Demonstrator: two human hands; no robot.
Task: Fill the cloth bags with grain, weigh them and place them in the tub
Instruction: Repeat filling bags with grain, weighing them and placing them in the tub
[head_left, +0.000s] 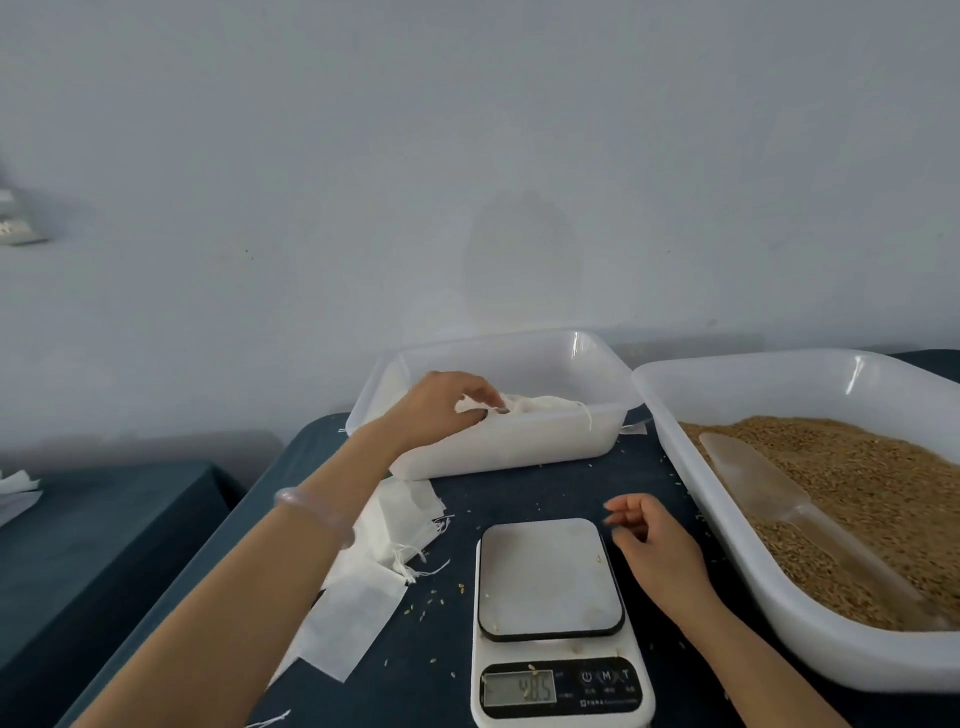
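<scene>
bare forearms, no sleeves; a pale translucent bangle (311, 512) on the left wrist.

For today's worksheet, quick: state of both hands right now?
Left hand: pinches the cloth bag inside the tub.
Right hand: open, holding nothing.

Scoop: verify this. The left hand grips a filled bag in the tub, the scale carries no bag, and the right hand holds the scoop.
Wrong on one point: the head view shows the scoop lying on the grain in the tray, while the right hand holds nothing, beside the scale. The left hand does grip the filled bag in the tub.
</scene>
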